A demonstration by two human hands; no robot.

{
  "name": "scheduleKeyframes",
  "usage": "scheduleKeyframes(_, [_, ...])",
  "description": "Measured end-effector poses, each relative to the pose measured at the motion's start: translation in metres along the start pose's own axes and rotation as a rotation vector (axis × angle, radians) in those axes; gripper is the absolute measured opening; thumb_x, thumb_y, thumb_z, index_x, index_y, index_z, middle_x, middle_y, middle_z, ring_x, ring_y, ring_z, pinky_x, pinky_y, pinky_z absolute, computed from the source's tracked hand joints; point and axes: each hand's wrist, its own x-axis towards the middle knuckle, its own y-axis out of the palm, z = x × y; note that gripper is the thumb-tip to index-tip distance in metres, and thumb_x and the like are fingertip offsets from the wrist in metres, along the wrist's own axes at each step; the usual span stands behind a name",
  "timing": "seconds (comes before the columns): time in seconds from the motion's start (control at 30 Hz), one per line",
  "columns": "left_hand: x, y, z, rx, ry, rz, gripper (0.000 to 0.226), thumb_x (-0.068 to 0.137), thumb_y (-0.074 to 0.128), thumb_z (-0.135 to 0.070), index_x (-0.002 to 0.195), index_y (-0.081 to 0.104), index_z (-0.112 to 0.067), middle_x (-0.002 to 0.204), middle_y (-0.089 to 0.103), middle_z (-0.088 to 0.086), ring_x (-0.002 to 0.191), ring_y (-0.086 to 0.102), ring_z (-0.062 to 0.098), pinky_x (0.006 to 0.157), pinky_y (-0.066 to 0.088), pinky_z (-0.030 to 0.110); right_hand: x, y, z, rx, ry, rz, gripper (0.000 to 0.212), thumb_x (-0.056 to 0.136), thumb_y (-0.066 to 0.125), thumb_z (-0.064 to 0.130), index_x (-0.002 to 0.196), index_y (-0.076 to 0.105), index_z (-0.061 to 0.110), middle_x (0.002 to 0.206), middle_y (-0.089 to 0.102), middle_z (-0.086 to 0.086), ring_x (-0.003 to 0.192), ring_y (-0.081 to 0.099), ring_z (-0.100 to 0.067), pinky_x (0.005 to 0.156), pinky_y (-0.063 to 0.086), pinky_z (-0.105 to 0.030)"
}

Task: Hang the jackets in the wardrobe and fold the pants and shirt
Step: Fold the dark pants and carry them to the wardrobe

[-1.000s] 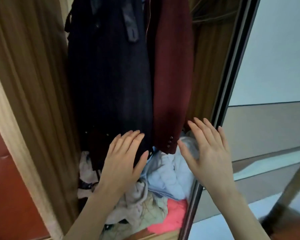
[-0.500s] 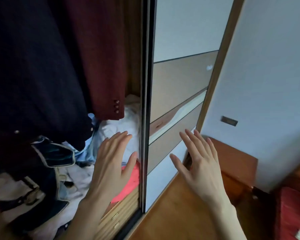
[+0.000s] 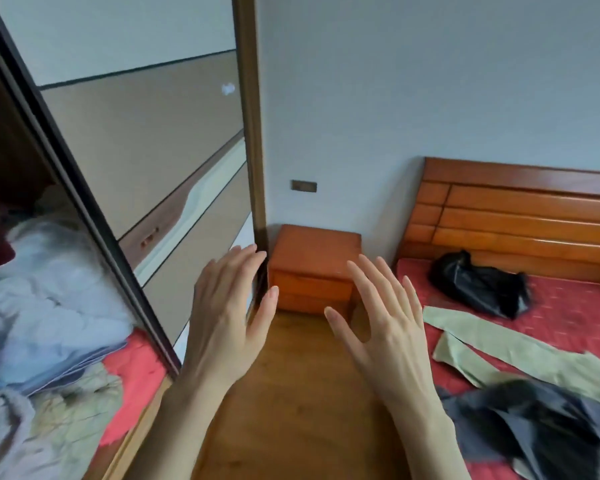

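Both your hands, left (image 3: 227, 318) and right (image 3: 383, 325), were empty with fingers spread, raised over the floor (image 3: 291, 393). Pants (image 3: 520, 348) and two dark garments (image 3: 478, 284) (image 3: 541, 424) lay on the bed (image 3: 575, 306), right of the wardrobe (image 3: 125, 188).

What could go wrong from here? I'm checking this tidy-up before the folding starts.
1. The dark grey garment lies partly over the green pants at the bed's edge; pulling one may drag the other to the floor.
2. The crumpled black garment sits farther back near the headboard and could get overlooked.
3. Both the left hand and right hand are empty, in mid-air.
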Motion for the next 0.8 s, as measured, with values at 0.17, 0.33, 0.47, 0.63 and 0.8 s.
scheduleKeyframes(0.17, [0.020, 0.069, -0.058, -0.097, 0.090, 0.107, 0.058, 0.107, 0.037, -0.056, 0.147, 0.054, -0.018, 0.155, 0.053, 0.004, 0.146, 0.047, 0.023, 0.120, 0.037, 0.057, -0.025, -0.032, -0.076, -0.098, 0.180, -0.041, 0.070, 0.102, 0.042, 0.067, 0.159, 0.041, 0.027, 0.168, 0.035, 0.005, 0.160, 0.019, -0.014, 0.129, 0.020, -0.053])
scheduleKeyframes(0.33, [0.038, 0.143, -0.111, -0.165, 0.196, 0.149, 0.050, 0.105, 0.050, -0.046, 0.148, 0.053, -0.022, 0.156, 0.051, 0.000, 0.149, 0.041, 0.018, 0.123, 0.035, 0.055, -0.044, -0.061, -0.151, -0.143, 0.310, -0.132, 0.065, 0.102, 0.050, 0.059, 0.157, 0.045, 0.025, 0.166, 0.037, 0.007, 0.159, 0.021, -0.012, 0.128, 0.021, -0.050])
scheduleKeyframes(0.47, [0.048, 0.195, -0.158, -0.198, 0.251, 0.198, 0.050, 0.105, 0.050, -0.046, 0.148, 0.054, -0.022, 0.157, 0.050, -0.002, 0.151, 0.038, 0.015, 0.124, 0.033, 0.054, -0.058, -0.083, -0.210, -0.188, 0.389, -0.184, 0.063, 0.103, 0.051, 0.055, 0.156, 0.046, 0.023, 0.166, 0.038, 0.007, 0.159, 0.021, -0.012, 0.128, 0.021, -0.050])
scheduleKeyframes(0.63, [0.053, 0.243, -0.219, -0.286, 0.348, 0.261, 0.049, 0.108, 0.044, -0.045, 0.147, 0.055, -0.017, 0.154, 0.053, 0.002, 0.150, 0.041, 0.018, 0.123, 0.033, 0.055, -0.085, -0.112, -0.255, -0.254, 0.519, -0.230, 0.063, 0.101, 0.057, 0.051, 0.155, 0.048, 0.019, 0.164, 0.041, 0.004, 0.158, 0.024, -0.013, 0.129, 0.019, -0.048])
scheduleKeyframes(0.8, [0.058, 0.291, -0.284, -0.406, 0.473, 0.374, 0.051, 0.108, 0.044, -0.046, 0.149, 0.055, -0.019, 0.156, 0.052, 0.001, 0.151, 0.039, 0.017, 0.125, 0.030, 0.052, -0.117, -0.141, -0.295, -0.324, 0.668, -0.326, 0.064, 0.100, 0.057, 0.049, 0.155, 0.048, 0.018, 0.163, 0.042, 0.003, 0.158, 0.025, -0.013, 0.128, 0.022, -0.050])
